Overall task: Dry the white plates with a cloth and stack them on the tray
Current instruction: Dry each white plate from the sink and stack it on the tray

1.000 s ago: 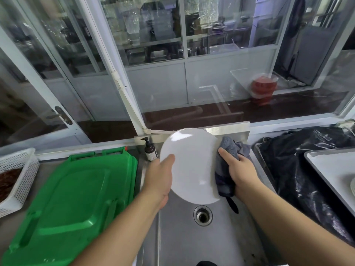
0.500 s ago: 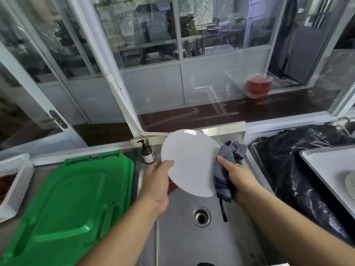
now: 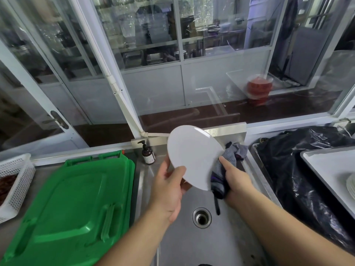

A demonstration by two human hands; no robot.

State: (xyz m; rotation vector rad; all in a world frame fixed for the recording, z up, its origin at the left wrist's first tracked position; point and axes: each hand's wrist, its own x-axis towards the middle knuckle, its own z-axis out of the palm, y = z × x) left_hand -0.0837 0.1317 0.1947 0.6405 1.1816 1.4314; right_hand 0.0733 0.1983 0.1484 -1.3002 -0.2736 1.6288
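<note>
The left hand (image 3: pixel 169 191) grips the lower rim of a white plate (image 3: pixel 194 156), thumb on the near face, fingers behind. The plate is held tilted above a stainless sink (image 3: pixel 192 244), over the drain (image 3: pixel 201 217). The right hand (image 3: pixel 236 181) holds a grey cloth (image 3: pixel 226 166) bunched against the plate's right edge, index finger extended along the cloth. A green plastic lid (image 3: pixel 73 208) lies left of the sink; a white perforated basket (image 3: pixel 15 181) sits at the far left. A brown pump bottle (image 3: pixel 148 154) stands behind the sink. At right, a black plastic bag (image 3: pixel 299 169) lies beside a white tray (image 3: pixel 330 166) carrying stacked plates (image 3: pixel 350 184).
</note>
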